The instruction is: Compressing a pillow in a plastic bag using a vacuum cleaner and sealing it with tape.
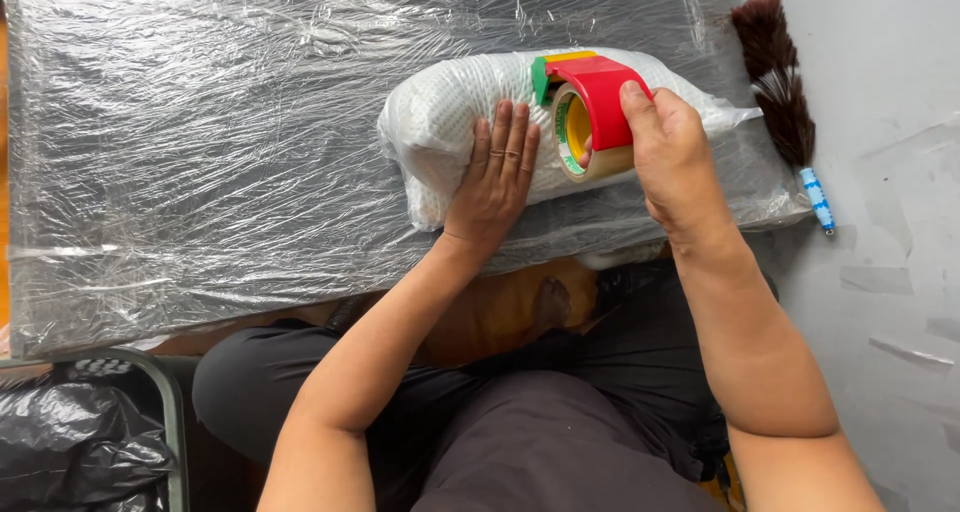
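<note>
A white bundle wrapped in foam mesh and clear plastic [440,122] lies on a sheet of clear plastic film [200,152]. My left hand [497,177] lies flat on the bundle's near side with its fingers spread, pressing it down. My right hand [672,152] grips a red tape dispenser [600,97] with a green front edge. The dispenser carries a roll of clear packing tape [578,137] and rests on top of the bundle.
A brown feather duster [778,82] with a blue and white handle lies on the grey floor at the right. A bin lined with a black bag [80,442] stands at the lower left. My crossed legs in dark trousers fill the bottom middle.
</note>
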